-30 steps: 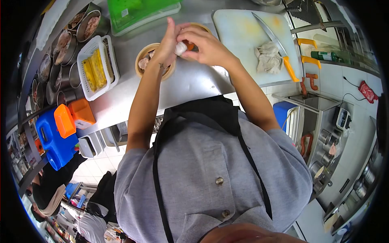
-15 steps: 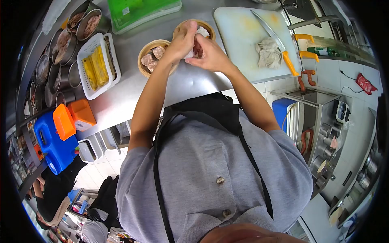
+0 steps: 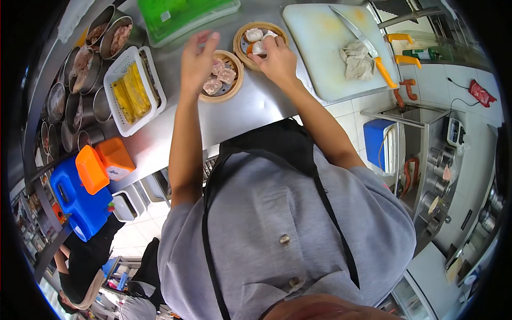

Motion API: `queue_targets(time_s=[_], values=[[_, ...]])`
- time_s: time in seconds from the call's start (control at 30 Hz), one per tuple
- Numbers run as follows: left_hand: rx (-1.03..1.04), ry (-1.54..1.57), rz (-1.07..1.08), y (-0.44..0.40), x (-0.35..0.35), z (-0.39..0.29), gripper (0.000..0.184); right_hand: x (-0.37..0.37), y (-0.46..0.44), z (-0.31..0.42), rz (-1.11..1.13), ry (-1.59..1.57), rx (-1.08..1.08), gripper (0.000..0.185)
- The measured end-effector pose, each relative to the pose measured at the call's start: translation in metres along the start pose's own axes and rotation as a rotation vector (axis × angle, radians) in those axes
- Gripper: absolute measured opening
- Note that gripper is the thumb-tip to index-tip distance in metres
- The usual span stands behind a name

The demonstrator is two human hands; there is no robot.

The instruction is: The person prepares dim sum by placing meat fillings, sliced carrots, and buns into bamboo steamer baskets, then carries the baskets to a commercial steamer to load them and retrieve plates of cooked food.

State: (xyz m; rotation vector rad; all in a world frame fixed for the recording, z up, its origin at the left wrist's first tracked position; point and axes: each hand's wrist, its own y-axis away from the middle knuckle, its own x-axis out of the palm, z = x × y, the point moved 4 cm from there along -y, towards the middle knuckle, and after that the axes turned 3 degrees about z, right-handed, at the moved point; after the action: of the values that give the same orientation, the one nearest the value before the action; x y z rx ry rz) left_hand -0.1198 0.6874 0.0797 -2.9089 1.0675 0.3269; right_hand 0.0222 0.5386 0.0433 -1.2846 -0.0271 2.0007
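My right hand (image 3: 277, 60) reaches into the right bamboo steamer (image 3: 238, 36), its fingers closed on a white dumpling (image 3: 259, 48). Another white dumpling (image 3: 254, 34) sits near the steamer's far side, and a further white piece is partly hidden behind my fingers. Raised over the left bamboo steamer's (image 3: 239, 85) left edge, my left hand (image 3: 197, 61) holds nothing, fingers apart. Inside that left steamer are several pinkish meat dumplings (image 3: 212, 86) with dark patches between them. The two steamers stand side by side on the steel counter (image 3: 256, 101).
A white cutting board (image 3: 314, 69) on the right bears a knife (image 3: 356, 33) with an orange handle and a crumpled cloth (image 3: 358, 60). To the left are a white basket (image 3: 128, 128) of yellow packets and several metal pots (image 3: 112, 40) of meat. A green-lidded container (image 3: 186, 18) stands at the back.
My hands, together over the right steamer before, have parted. The left moved left and opened; the right lowered a white dumpling into the right steamer. The view has shifted slightly.
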Motion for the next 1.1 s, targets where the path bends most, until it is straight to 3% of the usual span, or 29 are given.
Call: queue_targets(time_s=[0.13, 0.33, 0.57, 0.73, 1.1], values=[[0.018, -0.070, -0.112, 0.009, -0.033, 0.003, 0.046, 0.015, 0.001, -0.002, 0.081, 0.124, -0.027, 0.028], [0.217, -0.494, -0.069, 0.005, -0.054, 0.025, 0.037, 0.009, -0.001, 0.001, 0.095, 0.148, -0.024, 0.027], [0.290, -0.615, 0.011, -0.002, -0.049, 0.043, 0.035, 0.005, -0.017, 0.014, 0.198, 0.264, -0.099, 0.028], [0.144, -0.835, 0.099, 0.001, -0.050, 0.058, 0.026, 0.002, -0.011, 0.011, 0.188, 0.243, -0.086, 0.026], [0.010, -0.763, 0.123, 0.020, -0.044, 0.052, 0.020, 0.009, 0.007, 0.046, 0.316, 0.267, 0.013, 0.031]])
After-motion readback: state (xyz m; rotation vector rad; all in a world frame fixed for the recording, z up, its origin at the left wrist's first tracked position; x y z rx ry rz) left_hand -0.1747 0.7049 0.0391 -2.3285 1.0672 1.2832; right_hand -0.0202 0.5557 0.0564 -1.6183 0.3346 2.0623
